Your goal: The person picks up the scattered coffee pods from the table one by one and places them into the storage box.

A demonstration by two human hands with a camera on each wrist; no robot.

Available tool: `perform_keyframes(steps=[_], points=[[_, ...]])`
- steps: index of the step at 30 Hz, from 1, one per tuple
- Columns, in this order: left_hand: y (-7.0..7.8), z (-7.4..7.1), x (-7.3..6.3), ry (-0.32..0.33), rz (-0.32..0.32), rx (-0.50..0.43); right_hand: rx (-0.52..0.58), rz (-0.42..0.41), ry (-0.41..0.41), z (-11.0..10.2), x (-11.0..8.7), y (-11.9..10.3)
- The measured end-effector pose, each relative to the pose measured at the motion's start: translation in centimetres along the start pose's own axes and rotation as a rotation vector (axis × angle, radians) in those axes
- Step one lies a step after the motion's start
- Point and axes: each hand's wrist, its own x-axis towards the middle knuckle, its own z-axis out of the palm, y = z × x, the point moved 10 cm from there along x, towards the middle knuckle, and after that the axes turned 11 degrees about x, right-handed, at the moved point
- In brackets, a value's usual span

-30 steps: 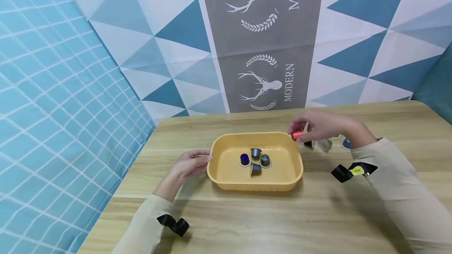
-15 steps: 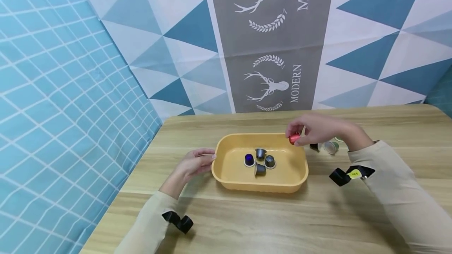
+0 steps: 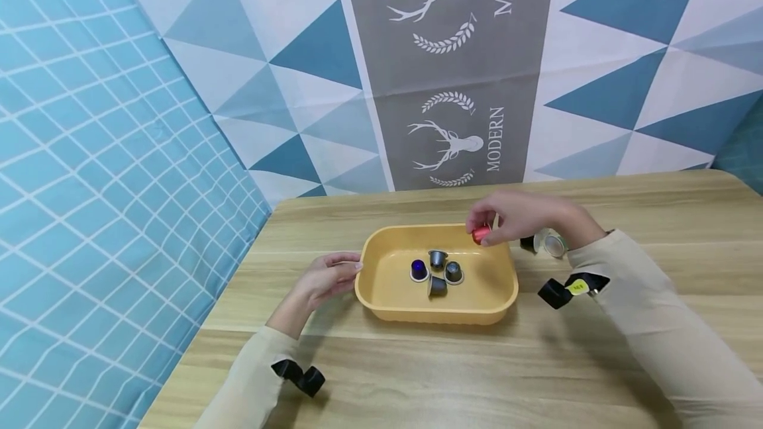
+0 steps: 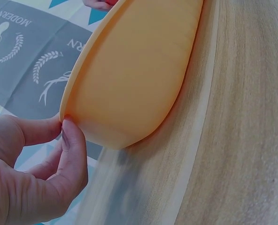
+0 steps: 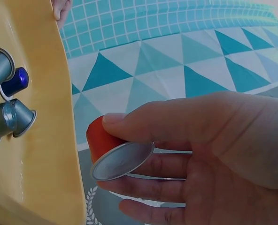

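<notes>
A yellow plastic tray (image 3: 381, 313) stands on the wooden table. My left hand (image 3: 328, 278) pinches its left rim between thumb and fingers, as the left wrist view shows close up. Over the tray's back right corner, my right hand (image 3: 515, 218) holds a red coffee capsule (image 5: 101, 140) between thumb and fingers, its silver foil lid facing the palm. Inside the tray several coffee capsules sit in a small cluster: a dark blue one (image 3: 419, 270) at the left, a grey one (image 3: 438, 258) at the back, and darker grey ones (image 3: 438, 286) at the front and right.
More capsules (image 3: 556, 245) lie on the table right of the tray, partly hidden behind the right hand and wrist. A patterned cloth (image 3: 453, 71) hangs behind the table, and a blue checked one (image 3: 119, 184) along the left side.
The right hand has carried the red capsule leftward, from the tray's back right corner to a spot farther over the tray. The left hand keeps its hold on the rim; the head view has shifted slightly.
</notes>
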Motion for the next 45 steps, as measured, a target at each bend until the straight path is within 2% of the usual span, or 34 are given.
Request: perform_keyframes(steps=[18, 27, 34, 45], points=[[0.2, -0.1, -0.2, -0.004, 0.003, 0.007, -0.001, -0.023, -0.097, 1.7, 3.2, -1.1], [0.3, 0.0, -0.1, -0.005, 0.003, -0.007, 0.01, -0.052, -0.105, 2.1, 4.6, -1.7], [0.2, 0.1, -0.2, -0.011, 0.009, -0.024, 0.033, -0.022, -0.167, 3.3, 6.0, -1.6], [0.2, 0.1, -0.2, -0.006, 0.011, -0.029, 0.003, 0.02, -0.229, 5.0, 7.8, -1.4]])
